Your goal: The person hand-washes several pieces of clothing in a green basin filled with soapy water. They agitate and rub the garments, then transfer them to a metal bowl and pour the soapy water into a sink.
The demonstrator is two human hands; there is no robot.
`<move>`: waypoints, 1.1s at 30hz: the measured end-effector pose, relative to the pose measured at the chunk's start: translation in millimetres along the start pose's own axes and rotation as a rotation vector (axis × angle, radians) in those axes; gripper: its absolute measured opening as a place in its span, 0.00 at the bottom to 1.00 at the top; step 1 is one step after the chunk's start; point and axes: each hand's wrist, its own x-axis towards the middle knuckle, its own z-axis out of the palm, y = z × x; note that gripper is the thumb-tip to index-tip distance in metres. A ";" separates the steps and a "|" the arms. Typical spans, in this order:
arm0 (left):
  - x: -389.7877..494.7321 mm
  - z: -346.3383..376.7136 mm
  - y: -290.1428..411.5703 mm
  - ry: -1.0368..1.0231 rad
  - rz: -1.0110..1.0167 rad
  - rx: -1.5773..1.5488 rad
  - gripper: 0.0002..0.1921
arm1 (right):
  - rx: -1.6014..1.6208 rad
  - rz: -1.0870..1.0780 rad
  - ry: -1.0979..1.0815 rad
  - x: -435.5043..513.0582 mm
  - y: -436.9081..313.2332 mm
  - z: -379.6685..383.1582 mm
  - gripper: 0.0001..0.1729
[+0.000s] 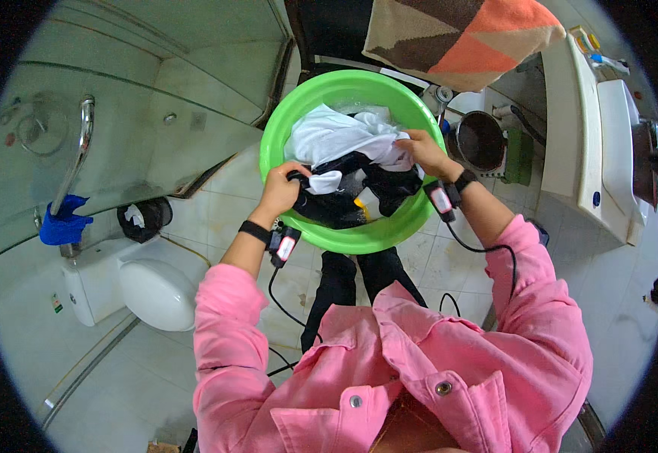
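Observation:
A round green plastic basin stands before me with wet-looking clothes in it. White cloth lies over the upper part, and black cloth with small white and yellow parts lies nearer me. My left hand is at the basin's left side, its fingers closed on the black cloth beside a small white piece. At the right side, my right hand pinches the edge of the white cloth between thumb and fingers. Some fingertips of both hands are hidden by cloth. Each wrist wears a black strap with a small cabled device.
A white toilet and a black-lined bin are at the left, near a glass shower screen. At the right are a dark bucket and a white washbasin. A patterned towel hangs beyond the green basin.

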 end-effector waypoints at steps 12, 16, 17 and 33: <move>-16.0 -24.0 17.7 0.206 0.060 -0.011 0.10 | 0.547 0.021 0.190 -53.3 -20.2 -28.5 0.13; -18.4 0.0 15.9 0.251 0.092 0.431 0.08 | -0.331 -0.214 0.398 -37.4 -11.1 -23.0 0.22; -17.1 6.8 16.3 0.161 0.038 0.512 0.18 | -0.556 -0.375 0.415 -33.7 -8.1 -15.0 0.32; 34.0 71.2 -38.9 -0.458 -0.309 0.872 0.41 | -1.530 -0.183 -0.272 31.0 56.7 58.4 0.56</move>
